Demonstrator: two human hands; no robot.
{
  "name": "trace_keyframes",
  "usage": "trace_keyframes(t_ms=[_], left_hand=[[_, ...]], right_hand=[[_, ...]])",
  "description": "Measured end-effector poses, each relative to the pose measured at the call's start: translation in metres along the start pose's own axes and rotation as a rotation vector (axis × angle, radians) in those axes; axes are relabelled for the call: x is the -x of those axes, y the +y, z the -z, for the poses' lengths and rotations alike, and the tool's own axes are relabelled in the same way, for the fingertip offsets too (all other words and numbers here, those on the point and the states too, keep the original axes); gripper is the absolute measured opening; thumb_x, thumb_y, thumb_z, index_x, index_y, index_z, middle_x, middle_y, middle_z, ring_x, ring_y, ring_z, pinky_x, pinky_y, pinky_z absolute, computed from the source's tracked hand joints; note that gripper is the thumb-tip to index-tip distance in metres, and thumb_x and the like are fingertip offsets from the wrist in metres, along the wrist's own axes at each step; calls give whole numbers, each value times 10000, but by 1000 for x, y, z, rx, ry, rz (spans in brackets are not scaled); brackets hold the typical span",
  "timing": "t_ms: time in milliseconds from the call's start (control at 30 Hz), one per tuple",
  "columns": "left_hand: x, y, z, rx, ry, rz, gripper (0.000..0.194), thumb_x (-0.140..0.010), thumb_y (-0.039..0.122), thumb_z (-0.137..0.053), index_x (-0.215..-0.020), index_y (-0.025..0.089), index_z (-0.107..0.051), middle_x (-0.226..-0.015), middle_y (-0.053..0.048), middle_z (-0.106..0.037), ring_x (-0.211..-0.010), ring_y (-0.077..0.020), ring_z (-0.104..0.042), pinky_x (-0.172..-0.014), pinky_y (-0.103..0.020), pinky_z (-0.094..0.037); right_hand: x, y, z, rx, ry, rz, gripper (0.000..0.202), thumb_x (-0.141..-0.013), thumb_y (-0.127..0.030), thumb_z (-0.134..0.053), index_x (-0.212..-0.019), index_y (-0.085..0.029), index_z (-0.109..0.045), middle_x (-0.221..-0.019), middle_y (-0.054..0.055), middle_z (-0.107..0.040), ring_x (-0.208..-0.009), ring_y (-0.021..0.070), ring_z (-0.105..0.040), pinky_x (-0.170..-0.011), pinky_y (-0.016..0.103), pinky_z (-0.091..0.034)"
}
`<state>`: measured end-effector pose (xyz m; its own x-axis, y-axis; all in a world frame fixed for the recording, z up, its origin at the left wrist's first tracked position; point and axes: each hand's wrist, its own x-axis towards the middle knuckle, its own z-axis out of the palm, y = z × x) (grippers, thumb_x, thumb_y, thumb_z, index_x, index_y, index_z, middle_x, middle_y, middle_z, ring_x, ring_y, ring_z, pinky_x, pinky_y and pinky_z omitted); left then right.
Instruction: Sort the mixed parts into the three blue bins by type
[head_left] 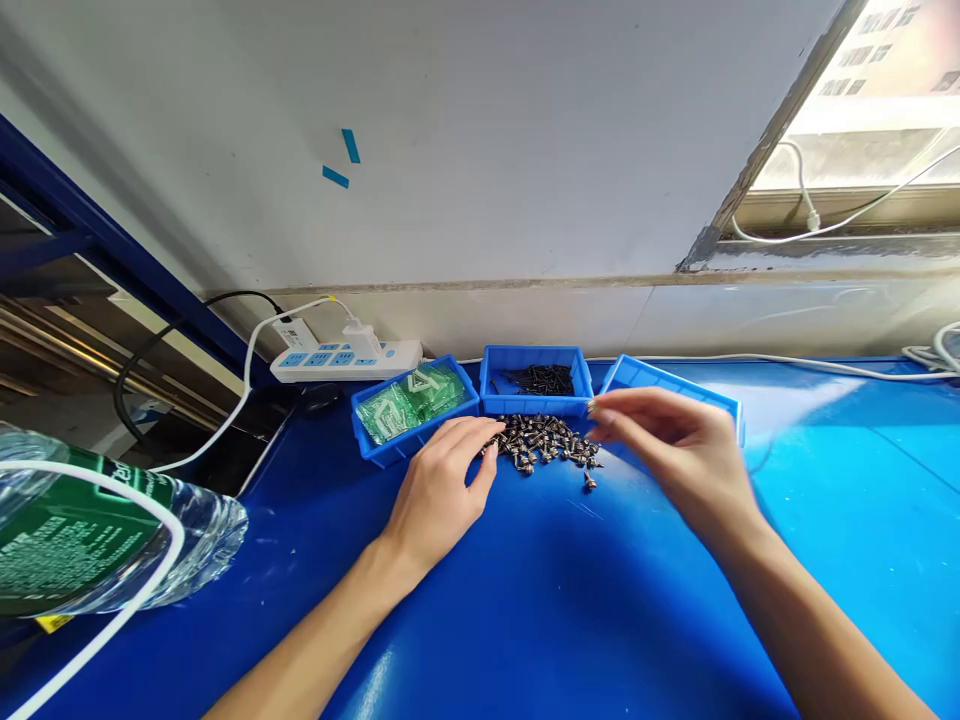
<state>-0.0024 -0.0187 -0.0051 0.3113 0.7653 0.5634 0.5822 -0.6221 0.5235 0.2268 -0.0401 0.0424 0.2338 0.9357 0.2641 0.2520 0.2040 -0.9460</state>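
Left hand (439,490) rests palm-down on the blue table (562,600), fingers loosely together, tips touching the screw pile (544,442). Right hand (667,445) pinches one small screw above the pile's right edge. Advisable: pick singly, keeping the pile gathered before the middle bin (535,385).

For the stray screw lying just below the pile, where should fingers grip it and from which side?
Judging by its pose, pinch the stray screw from above, across its shaft: it lies flat on the blue table, apart from the screw pile, so fingertips have room on both sides.
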Motion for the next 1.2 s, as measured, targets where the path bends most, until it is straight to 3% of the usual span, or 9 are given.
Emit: trace_keyframes(t_ms=[67,133,300,367,467,633,833,1067,1200], left_hand=[[3,-5,-4,-163,-67,-34,324,-1006,169,-517,-1248,118,-727,-1252,-148,-762,-1188,-287,-713,-1037,-444,-608],[5,-7,-9,-264,-142,-29,360,-1005,186,-523,-1309,107,-700,-1308,-168,-734,-1223,-320,-692,-1025,-493,-616],[7,-4,-13,-200,-212,-43,351,-990,198,-563,-1305,132,-705,-1292,-141,-746,-1235,-302,-678,-1040,-482,-611],[6,-1,-13,-130,-211,-40,337,-993,186,-558,-1287,135,-713,-1282,-138,-750,-1234,-293,-678,-1039,-475,-614],[4,0,-12,-52,-209,-34,330,-986,163,-558,-1273,136,-719,-1287,-142,-745,-1244,-285,-676,-1050,-464,-608],[3,0,-5,-53,-186,14,386,-903,84,-574,-1253,147,-725,-1245,-138,-745,-1187,-286,-689,-1030,-463,-617],[4,-1,-1,-42,-201,48,411,-843,63,-583,-1220,137,-727,-1141,-113,-736,-1047,-248,-704,-970,-404,-639],[4,0,-13,-163,-193,53,445,-977,238,-565,-1401,114,-623,-1456,-181,-625,-1370,-338,-565,-1136,-537,-527],[0,3,-19,-163,-241,62,467,-1000,288,-561,-1425,97,-602,-1444,-183,-641,-1379,-341,-569,-1154,-532,-513]], right_hand=[[-3,-2,8,167,255,82,202,-796,-389,-803,-889,-210,-796,-777,46,-807,-649,223,-786,-629,319,-643],[-4,-3,14,328,361,177,185,-830,-370,-762,-929,-215,-784,-753,35,-791,-622,212,-769,-602,310,-624],[0,7,14,604,-235,222,219,-885,-328,-631,-1002,-215,-777,-875,68,-800,-505,165,-676,-554,311,-586],[4,16,10,769,-313,204,374,-856,-331,-661,-1201,-207,-741,-1017,102,-791,-603,211,-717,-669,382,-620],[9,30,6,857,-358,161,520,-819,-400,-749,-1291,-187,-703,-1210,165,-726,-584,209,-693,-651,418,-626],[5,39,1,611,-405,49,322,-825,-250,-734,-1137,-175,-759,-1033,108,-713,-566,159,-669,-613,344,-626],[1,31,-5,346,-408,25,261,-837,-323,-702,-1046,-180,-765,-1049,111,-736,-689,179,-710,-676,342,-648],[2,31,-1,733,-241,166,284,-862,-324,-599,-1027,-178,-779,-911,118,-754,-622,227,-684,-625,408,-602],[1,35,-3,688,-286,175,296,-837,-259,-551,-993,-172,-787,-887,118,-772,-696,249,-732,-674,400,-627]])
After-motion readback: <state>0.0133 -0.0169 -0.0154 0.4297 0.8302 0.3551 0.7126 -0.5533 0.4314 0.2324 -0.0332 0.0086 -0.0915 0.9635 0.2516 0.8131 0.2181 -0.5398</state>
